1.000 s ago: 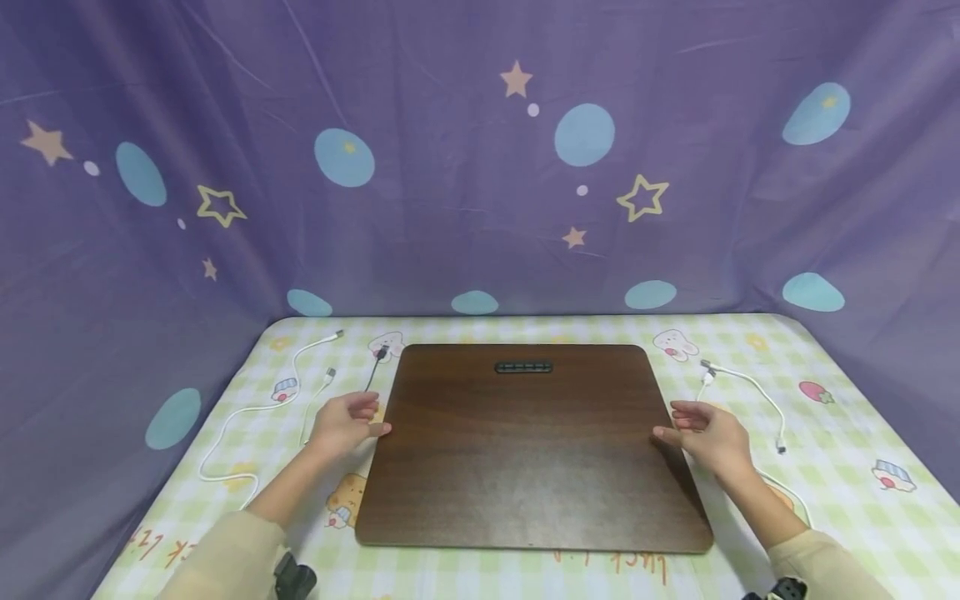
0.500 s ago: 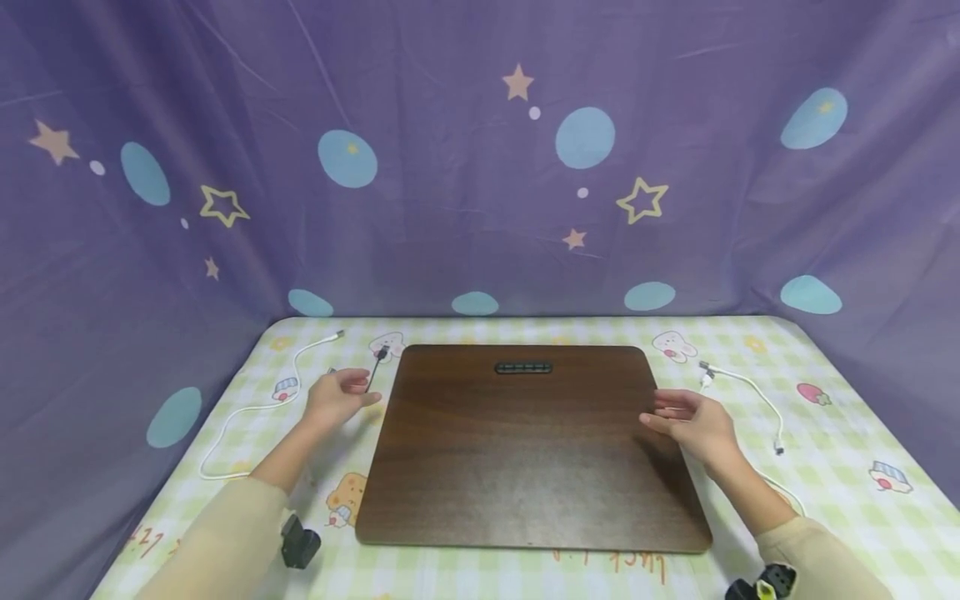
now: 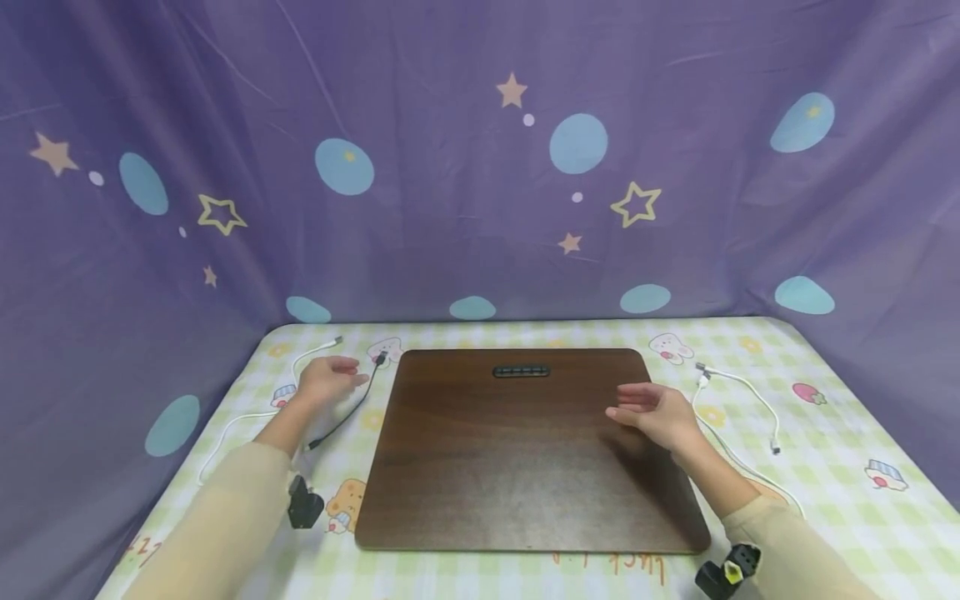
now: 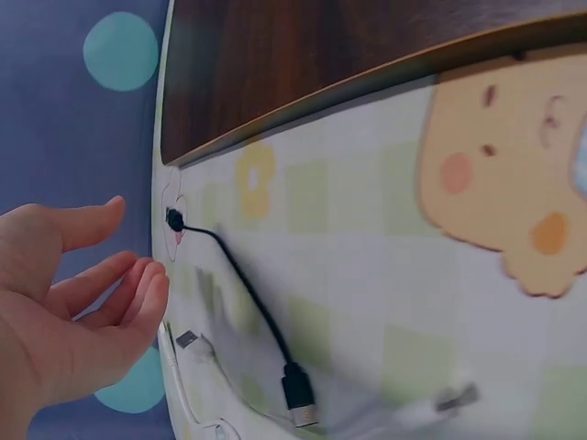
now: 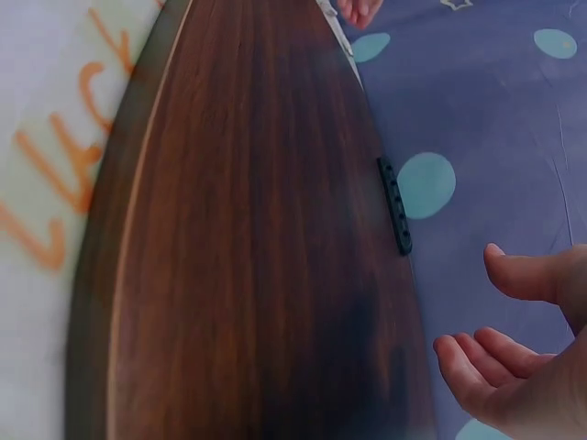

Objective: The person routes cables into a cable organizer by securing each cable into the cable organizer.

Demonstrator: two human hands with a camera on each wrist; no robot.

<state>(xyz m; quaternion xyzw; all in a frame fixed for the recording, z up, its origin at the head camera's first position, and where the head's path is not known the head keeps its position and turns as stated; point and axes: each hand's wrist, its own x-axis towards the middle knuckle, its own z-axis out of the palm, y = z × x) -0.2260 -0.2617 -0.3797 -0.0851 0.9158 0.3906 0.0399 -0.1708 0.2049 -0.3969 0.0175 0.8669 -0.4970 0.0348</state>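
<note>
A brown wood-grain board (image 3: 525,467) lies on the table, with a small black slotted strip (image 3: 521,371) near its far edge. My left hand (image 3: 326,382) hovers left of the board, fingers loosely bent, holding nothing. Close to it is a short black USB cable (image 3: 352,410), whose USB plug (image 4: 299,394) shows in the left wrist view. White cables (image 3: 236,419) lie around and partly behind that hand. Over the board's right part hangs my right hand (image 3: 656,412), thumb and fingers apart in the right wrist view, with nothing between them.
To the right of the board lie a short white cable (image 3: 750,385) and a longer white cable (image 3: 731,454), the latter partly hidden by the right forearm. A checked tablecloth (image 3: 832,450) covers the table. Behind it hangs a purple curtain (image 3: 420,242).
Both hands have left the board's side edges. My left hand has moved away to the left and farther back; my right hand has moved leftward over the board. The board has stayed put.
</note>
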